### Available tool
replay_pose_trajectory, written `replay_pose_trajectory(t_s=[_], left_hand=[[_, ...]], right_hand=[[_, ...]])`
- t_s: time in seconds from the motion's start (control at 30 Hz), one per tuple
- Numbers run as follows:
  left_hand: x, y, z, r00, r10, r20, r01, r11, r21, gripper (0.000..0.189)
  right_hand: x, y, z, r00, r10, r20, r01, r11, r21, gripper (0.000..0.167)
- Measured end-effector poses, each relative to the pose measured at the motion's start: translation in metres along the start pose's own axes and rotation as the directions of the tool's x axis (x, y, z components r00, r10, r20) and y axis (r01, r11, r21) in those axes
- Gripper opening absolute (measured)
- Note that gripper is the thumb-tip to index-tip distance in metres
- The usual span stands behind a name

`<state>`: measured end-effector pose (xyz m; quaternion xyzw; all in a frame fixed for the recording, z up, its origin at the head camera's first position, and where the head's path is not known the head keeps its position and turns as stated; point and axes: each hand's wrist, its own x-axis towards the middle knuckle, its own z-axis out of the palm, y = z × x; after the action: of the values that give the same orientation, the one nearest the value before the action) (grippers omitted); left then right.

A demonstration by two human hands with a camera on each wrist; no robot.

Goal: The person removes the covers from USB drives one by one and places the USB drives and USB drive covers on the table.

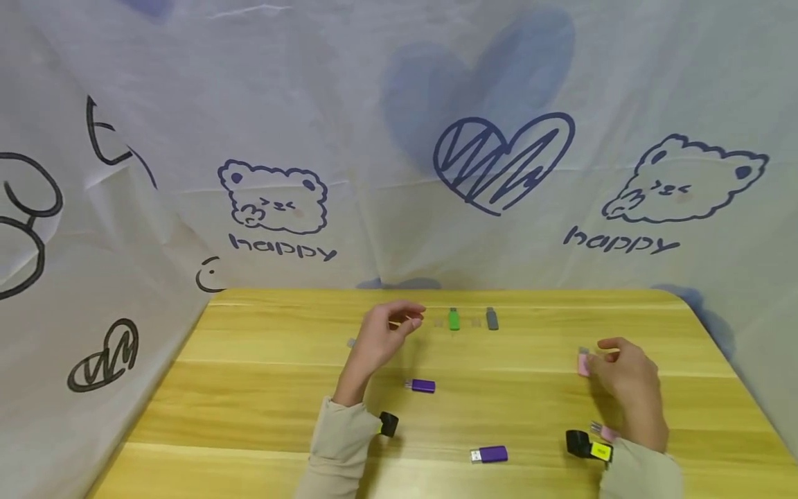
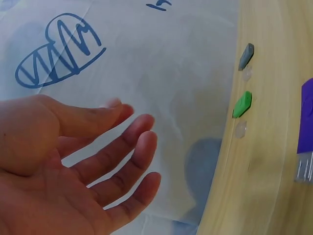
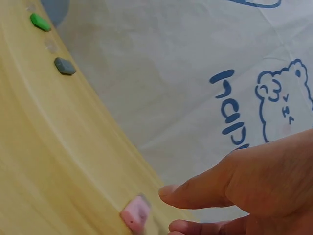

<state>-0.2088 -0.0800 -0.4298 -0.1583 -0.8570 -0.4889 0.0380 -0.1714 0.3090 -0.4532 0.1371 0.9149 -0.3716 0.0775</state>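
Note:
My left hand (image 1: 379, 334) hovers over the back of the table with loosely bent fingers and holds nothing. Just right of its fingertips lies a green USB stick (image 1: 454, 320), and past it a grey USB stick (image 1: 492, 319). A purple USB stick (image 1: 424, 386) lies in front of that hand. My right hand (image 1: 628, 378) is beside a pink USB stick (image 1: 583, 363); in the right wrist view its thumb and fingers are parted, with the pink stick on the wood beyond them. Another pink USB stick (image 1: 607, 433) is partly hidden by my right wrist.
Nearer the front lies a second purple USB stick (image 1: 494, 454). Small clear dots (image 1: 476, 323) sit by the green and grey sticks. A small pale piece (image 1: 351, 342) peeks out left of my left wrist. A printed cloth (image 1: 386, 229) hangs behind the wooden table (image 1: 262, 388).

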Motion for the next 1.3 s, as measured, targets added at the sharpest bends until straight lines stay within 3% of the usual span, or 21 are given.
replay_pose_trajectory(t_s=[0.33, 0.6, 0.83, 0.97, 1.3], left_hand=[[-0.003, -0.001, -0.004, 0.997, -0.011, 0.076, 0.01, 1.0, 0.006, 0.019], [-0.004, -0.001, -0.011, 0.999, -0.033, 0.024, 0.033, 0.999, -0.003, 0.018], [-0.005, -0.001, -0.015, 0.999, -0.047, -0.002, 0.047, 0.999, -0.005, 0.017], [-0.004, 0.0, -0.014, 0.999, -0.04, -0.007, 0.04, 0.999, -0.01, 0.016], [-0.004, 0.004, -0.01, 1.0, -0.003, 0.007, 0.004, 0.998, -0.062, 0.015]], right_hand=[[0.005, -0.002, 0.014, 0.998, -0.054, -0.024, 0.053, 0.998, -0.029, 0.055], [0.009, -0.008, 0.023, 0.998, -0.016, -0.063, 0.011, 0.996, -0.089, 0.049], [0.01, -0.009, 0.025, 0.996, -0.022, -0.088, 0.015, 0.997, -0.073, 0.038], [0.006, -0.008, 0.023, 0.991, -0.054, -0.119, 0.051, 0.998, -0.028, 0.031], [-0.015, -0.034, 0.008, 0.964, -0.191, -0.184, 0.204, 0.977, 0.055, 0.04]])
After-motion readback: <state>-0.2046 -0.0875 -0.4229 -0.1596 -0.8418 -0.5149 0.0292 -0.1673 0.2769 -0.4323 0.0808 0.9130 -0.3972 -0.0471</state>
